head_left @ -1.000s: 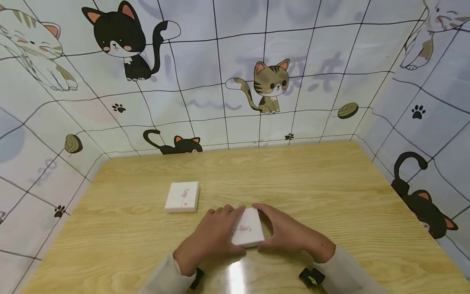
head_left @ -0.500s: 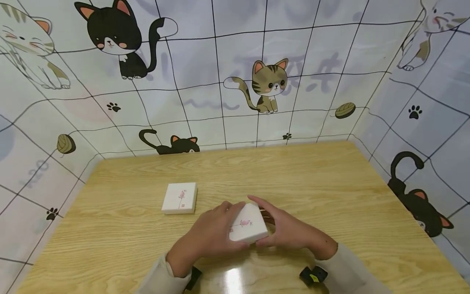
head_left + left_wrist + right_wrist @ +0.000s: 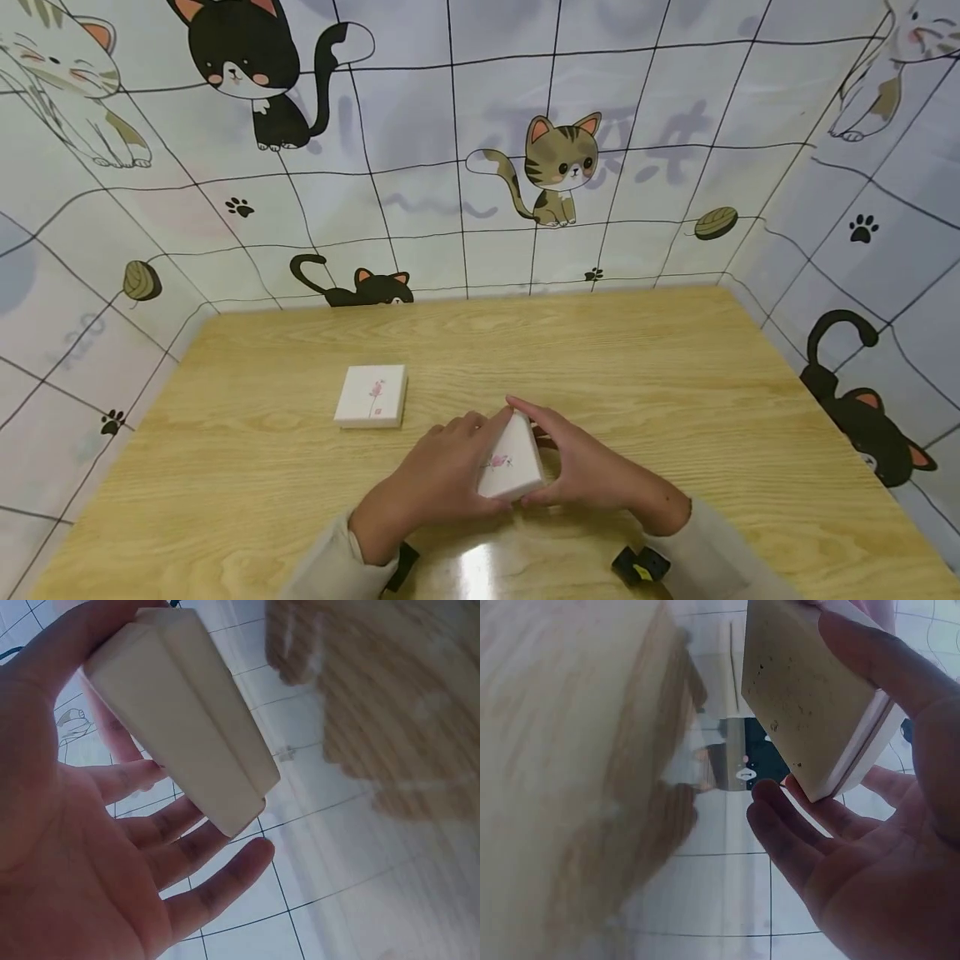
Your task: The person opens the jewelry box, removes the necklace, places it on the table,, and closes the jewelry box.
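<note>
Both hands hold a small white square box (image 3: 512, 467) with a pink flower print on its top, tilted above the table. My left hand (image 3: 431, 479) grips its left side, thumb at the near edge and fingers at the far one. On the right side my right hand (image 3: 588, 471) grips it likewise. A stepped seam runs along the side of the box (image 3: 176, 724) in the left wrist view. The right wrist view shows a plain face of the box (image 3: 806, 697) with small dark specks. Part of the printed top is hidden by the left hand.
A second white box (image 3: 372, 397) with the same print lies flat on the wooden table (image 3: 645, 375), farther back and to the left. Cloth walls (image 3: 420, 125) with cat drawings rise at the back and both sides.
The box between my hands lay flatter a second ago; it has been raised and tilted, its right side higher. Both hands have kept hold of it. The second box stays in place.
</note>
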Action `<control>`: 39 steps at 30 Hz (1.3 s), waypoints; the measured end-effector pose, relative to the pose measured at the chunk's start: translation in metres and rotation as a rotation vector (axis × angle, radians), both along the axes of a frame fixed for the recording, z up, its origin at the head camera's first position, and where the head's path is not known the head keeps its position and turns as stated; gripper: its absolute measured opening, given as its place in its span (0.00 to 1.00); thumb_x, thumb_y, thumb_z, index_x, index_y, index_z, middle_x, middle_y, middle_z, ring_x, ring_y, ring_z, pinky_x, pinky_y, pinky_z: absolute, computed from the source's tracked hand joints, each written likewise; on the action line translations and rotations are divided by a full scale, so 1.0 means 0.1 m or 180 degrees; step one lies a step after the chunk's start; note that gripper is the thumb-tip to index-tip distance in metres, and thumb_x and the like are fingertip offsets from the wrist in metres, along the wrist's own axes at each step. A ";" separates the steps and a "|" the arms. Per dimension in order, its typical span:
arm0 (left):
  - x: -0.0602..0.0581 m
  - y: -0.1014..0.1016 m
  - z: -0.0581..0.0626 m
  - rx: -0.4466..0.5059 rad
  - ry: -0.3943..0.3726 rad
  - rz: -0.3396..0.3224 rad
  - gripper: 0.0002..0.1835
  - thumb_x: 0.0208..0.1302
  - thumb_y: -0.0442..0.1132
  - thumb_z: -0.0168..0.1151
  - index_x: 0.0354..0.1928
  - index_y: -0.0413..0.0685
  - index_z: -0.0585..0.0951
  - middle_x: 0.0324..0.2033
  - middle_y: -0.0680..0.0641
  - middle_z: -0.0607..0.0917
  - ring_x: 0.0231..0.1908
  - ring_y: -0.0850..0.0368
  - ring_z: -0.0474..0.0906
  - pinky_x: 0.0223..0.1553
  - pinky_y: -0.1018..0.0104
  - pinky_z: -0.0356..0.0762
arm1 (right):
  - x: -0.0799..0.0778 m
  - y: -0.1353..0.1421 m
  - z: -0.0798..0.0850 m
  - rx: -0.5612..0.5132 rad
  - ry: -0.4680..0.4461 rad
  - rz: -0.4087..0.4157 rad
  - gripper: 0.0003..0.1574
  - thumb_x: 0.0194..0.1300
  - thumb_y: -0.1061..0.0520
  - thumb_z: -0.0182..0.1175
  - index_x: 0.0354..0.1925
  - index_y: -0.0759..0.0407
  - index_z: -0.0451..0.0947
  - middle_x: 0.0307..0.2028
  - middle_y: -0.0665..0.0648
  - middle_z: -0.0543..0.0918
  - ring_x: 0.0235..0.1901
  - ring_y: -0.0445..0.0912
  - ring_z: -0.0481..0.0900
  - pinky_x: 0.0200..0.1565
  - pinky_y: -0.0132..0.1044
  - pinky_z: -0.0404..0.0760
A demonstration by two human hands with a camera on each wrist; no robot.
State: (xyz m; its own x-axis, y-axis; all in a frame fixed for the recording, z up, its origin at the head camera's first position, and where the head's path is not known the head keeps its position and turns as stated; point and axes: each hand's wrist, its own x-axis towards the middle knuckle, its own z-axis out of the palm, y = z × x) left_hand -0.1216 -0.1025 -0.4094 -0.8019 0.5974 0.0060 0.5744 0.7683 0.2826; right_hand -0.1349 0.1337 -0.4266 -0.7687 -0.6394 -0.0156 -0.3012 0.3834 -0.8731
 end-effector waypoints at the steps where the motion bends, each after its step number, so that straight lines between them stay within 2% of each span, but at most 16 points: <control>1: 0.00 0.00 0.01 0.0003 -0.0003 -0.0006 0.60 0.48 0.67 0.73 0.79 0.56 0.53 0.56 0.47 0.79 0.46 0.58 0.76 0.45 0.59 0.75 | 0.00 0.00 0.00 0.0023 0.0040 -0.0007 0.71 0.49 0.50 0.80 0.79 0.44 0.45 0.71 0.57 0.63 0.66 0.55 0.70 0.65 0.52 0.71; 8: 0.01 0.02 0.05 -0.0084 -0.0075 -0.0030 0.61 0.45 0.64 0.76 0.78 0.56 0.53 0.55 0.50 0.79 0.45 0.59 0.74 0.44 0.60 0.73 | 0.03 -0.02 -0.01 0.0043 0.0221 0.0016 0.72 0.48 0.53 0.80 0.79 0.46 0.46 0.74 0.55 0.60 0.70 0.54 0.66 0.67 0.52 0.69; 12: 0.03 0.04 0.07 -0.0126 -0.0081 -0.0025 0.62 0.45 0.63 0.76 0.78 0.55 0.53 0.54 0.49 0.79 0.44 0.59 0.74 0.45 0.59 0.74 | 0.06 -0.03 0.01 0.0212 0.0260 -0.0084 0.75 0.45 0.53 0.82 0.80 0.44 0.45 0.73 0.51 0.62 0.68 0.49 0.68 0.67 0.52 0.68; 16: 0.04 0.06 0.07 -0.0095 -0.0067 -0.0031 0.64 0.44 0.62 0.78 0.79 0.55 0.52 0.53 0.49 0.79 0.44 0.59 0.74 0.45 0.59 0.74 | 0.09 -0.02 0.02 0.0341 0.0280 -0.0189 0.77 0.43 0.52 0.82 0.80 0.46 0.45 0.69 0.50 0.67 0.63 0.46 0.70 0.66 0.54 0.68; 19: 0.04 0.07 0.07 -0.0046 -0.0060 -0.0036 0.65 0.42 0.61 0.79 0.79 0.55 0.51 0.53 0.49 0.78 0.43 0.59 0.73 0.44 0.61 0.74 | 0.10 0.00 0.02 0.0375 0.0298 -0.0223 0.78 0.43 0.52 0.83 0.80 0.49 0.44 0.68 0.50 0.68 0.61 0.46 0.71 0.65 0.54 0.70; 24: 0.04 0.08 0.08 0.0008 -0.0079 -0.0014 0.65 0.43 0.59 0.79 0.79 0.58 0.50 0.53 0.48 0.78 0.42 0.59 0.72 0.36 0.68 0.71 | 0.08 0.00 0.02 0.0400 0.0401 -0.0216 0.80 0.43 0.52 0.83 0.80 0.44 0.41 0.68 0.49 0.67 0.61 0.45 0.71 0.65 0.53 0.70; 30: 0.06 0.04 0.09 -0.0046 -0.0136 -0.0027 0.63 0.44 0.60 0.79 0.78 0.55 0.52 0.54 0.47 0.78 0.44 0.58 0.73 0.33 0.68 0.71 | 0.07 -0.02 -0.02 0.0359 0.0279 -0.0056 0.77 0.47 0.54 0.81 0.80 0.41 0.40 0.72 0.47 0.62 0.64 0.44 0.68 0.67 0.52 0.67; 39: 0.06 0.01 0.08 -0.0028 -0.0052 0.0008 0.63 0.42 0.60 0.80 0.78 0.55 0.54 0.53 0.47 0.78 0.43 0.58 0.73 0.31 0.68 0.70 | 0.04 -0.06 -0.04 0.0423 0.0293 -0.0085 0.79 0.45 0.53 0.82 0.81 0.49 0.39 0.67 0.51 0.68 0.62 0.46 0.70 0.66 0.54 0.68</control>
State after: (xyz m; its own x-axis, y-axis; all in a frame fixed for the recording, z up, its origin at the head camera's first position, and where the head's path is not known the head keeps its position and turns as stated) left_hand -0.1155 -0.1011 -0.4015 -0.8034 0.5953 -0.0125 0.5678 0.7722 0.2852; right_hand -0.1310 0.1278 -0.4304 -0.7875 -0.6157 -0.0275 -0.3657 0.5027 -0.7833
